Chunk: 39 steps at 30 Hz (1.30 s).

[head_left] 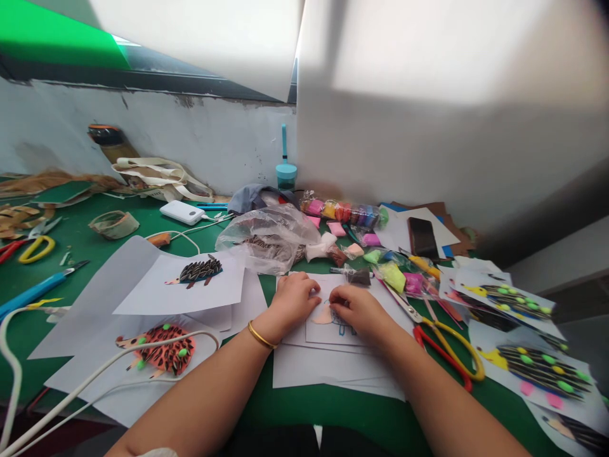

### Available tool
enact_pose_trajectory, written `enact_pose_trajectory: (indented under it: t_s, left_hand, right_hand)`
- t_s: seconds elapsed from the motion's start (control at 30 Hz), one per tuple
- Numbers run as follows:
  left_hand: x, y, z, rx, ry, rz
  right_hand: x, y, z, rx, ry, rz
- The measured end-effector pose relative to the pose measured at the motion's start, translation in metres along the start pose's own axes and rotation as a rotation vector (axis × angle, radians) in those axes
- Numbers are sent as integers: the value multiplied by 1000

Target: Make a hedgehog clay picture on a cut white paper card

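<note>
A small sheet with a blue outline drawing [341, 329] lies on white paper [304, 371] in front of me. A flat peach piece of modelling clay [323, 316] covers the pointed left end of the drawing. My left hand [295, 298], with a gold bangle on its wrist, rests at the sheet's left edge, fingers bent and a little apart. Over the drawing, my right hand [359, 308] has its thumb and fingertips pinched together beside the peach clay. Whatever is between those fingertips is hidden.
Bagged seeds [271, 247] and coloured clay packets [392, 277] lie behind the paper. Scissors [447, 336] are beside my right arm. Finished hedgehog pictures [542, 368] lie right, others [164, 349] left, with a white cable [95, 374] across. A phone [422, 238] is at the back right.
</note>
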<state>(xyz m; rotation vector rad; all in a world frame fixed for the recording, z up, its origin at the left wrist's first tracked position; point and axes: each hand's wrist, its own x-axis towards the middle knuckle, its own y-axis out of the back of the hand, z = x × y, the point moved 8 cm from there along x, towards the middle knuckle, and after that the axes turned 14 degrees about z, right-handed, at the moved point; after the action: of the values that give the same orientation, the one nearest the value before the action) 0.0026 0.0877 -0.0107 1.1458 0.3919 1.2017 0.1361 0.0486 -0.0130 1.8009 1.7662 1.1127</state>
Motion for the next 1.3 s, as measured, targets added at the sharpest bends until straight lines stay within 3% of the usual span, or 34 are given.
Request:
enact_pose_trajectory:
  t_s: [0.2,0.4,0.93,1.3]
  left_hand:
    - [-1,-1,-2,-11,-2,16]
    - [-1,-1,-1,-14,3,10]
    - [0,-2,-2,-4,-12,18]
    - [0,-1,-1,-1,-10,11]
  right_hand:
    - [0,-4,-8,-29,116,-24]
    - [-1,-7,-3,-52,66,-38]
    - [-1,-8,-9,-89,179,-51]
    - [-3,1,-7,-81,175,-76]
